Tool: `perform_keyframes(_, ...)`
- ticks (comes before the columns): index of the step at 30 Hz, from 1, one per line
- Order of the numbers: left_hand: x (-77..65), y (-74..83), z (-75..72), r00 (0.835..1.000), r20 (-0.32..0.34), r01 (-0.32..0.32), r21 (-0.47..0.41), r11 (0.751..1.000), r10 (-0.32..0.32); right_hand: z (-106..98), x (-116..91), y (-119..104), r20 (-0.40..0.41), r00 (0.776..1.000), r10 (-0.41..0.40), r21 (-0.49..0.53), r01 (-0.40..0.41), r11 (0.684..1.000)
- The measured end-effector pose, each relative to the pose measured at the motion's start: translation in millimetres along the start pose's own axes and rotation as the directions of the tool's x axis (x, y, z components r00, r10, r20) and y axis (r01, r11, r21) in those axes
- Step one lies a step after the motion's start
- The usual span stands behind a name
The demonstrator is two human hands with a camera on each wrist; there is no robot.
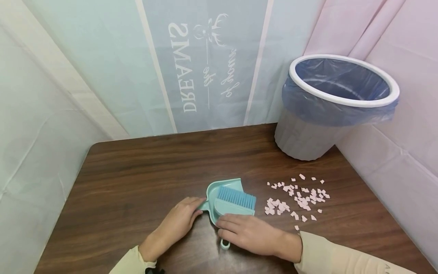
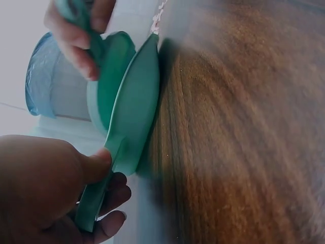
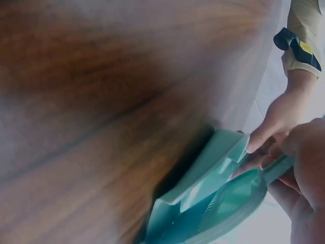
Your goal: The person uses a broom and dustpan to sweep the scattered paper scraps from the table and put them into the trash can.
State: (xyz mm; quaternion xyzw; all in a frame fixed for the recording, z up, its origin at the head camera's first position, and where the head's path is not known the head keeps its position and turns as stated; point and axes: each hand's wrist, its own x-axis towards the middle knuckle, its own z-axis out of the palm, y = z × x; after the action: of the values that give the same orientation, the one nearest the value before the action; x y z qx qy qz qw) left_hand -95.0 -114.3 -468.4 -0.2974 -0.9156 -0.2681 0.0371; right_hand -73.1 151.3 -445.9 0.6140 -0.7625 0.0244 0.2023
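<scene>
While our left hand [image 1: 179, 219] pinches the dustpan [image 2: 136, 96] handle, our right hand [image 1: 246, 232] grips the brush [image 1: 236, 202].
We see the dustpan on the table [image 1: 143, 175], the brush hiding much of its inside; pale scraps [image 1: 303, 202] spread at three o'clock from it, the lined bin [image 1: 308, 133] at two.

your left hand [image 1: 178, 217] grips the short handle of the mint-green dustpan [image 1: 213, 190], whose shallow pan sits just to that hand's right, open lip facing away from it. your right hand [image 1: 248, 232] holds the brush [image 1: 235, 201] — mint-green body, bright blue bristles — by its handle, looped end showing on the near side of your fingers, bristle head just beyond them, overlapping the pan.
</scene>
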Motion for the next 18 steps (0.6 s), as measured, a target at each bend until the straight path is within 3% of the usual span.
perform_keyframes(4, 0.4, 0.4, 0.6, 1.000, -0.005, 0.008, 0.008, 1.000, -0.008, -6, 3, 5, -0.066, 0.995, 0.068, 0.055, -0.065, 0.996)
perform_keyframes(8, 1.6, 0.1, 2.2, 1.000, -0.021, 0.003, 0.015, 1.000, -0.003, -13, 5, 12, -0.150, 0.971, 0.186, 0.212, -0.152, 0.965)
perform_keyframes(14, 2.6, 0.1, 2.6, 1.000, -0.028, 0.004, 0.008, 1.000, -0.003, -29, 6, 30, -0.250, 0.896, 0.366, 0.473, -0.217, 0.854)
perform_keyframes(18, 3.1, 1.1, 1.6, 1.000, -0.011, 0.023, 0.002, 1.000, -0.023, -50, -1, 50, -0.275, 0.817, 0.507, 0.549, -0.299, 0.780)
